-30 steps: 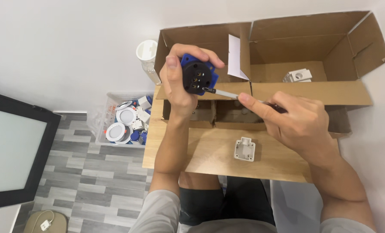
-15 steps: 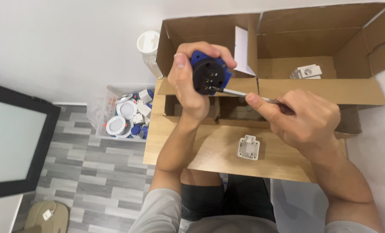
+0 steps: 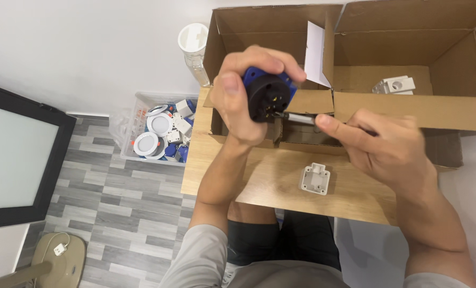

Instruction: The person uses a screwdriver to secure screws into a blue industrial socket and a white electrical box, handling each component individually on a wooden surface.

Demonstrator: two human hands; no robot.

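Left hand (image 3: 243,101) tilted blue-black socket (image 3: 267,93) further toward screwdriver (image 3: 299,118).

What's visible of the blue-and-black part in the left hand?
The round part has a black, plastic-looking face with small metal contacts and a blue body behind it. The left hand grips it above the wooden table, face turned toward the camera. A screwdriver in the right hand has its tip at the face's lower edge.

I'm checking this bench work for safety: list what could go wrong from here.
The metal-shafted screwdriver in the right hand could slip off the round black-and-blue socket part and jab the left hand gripping it. The socket is held in mid-air, so it might twist loose and drop onto the wooden table.
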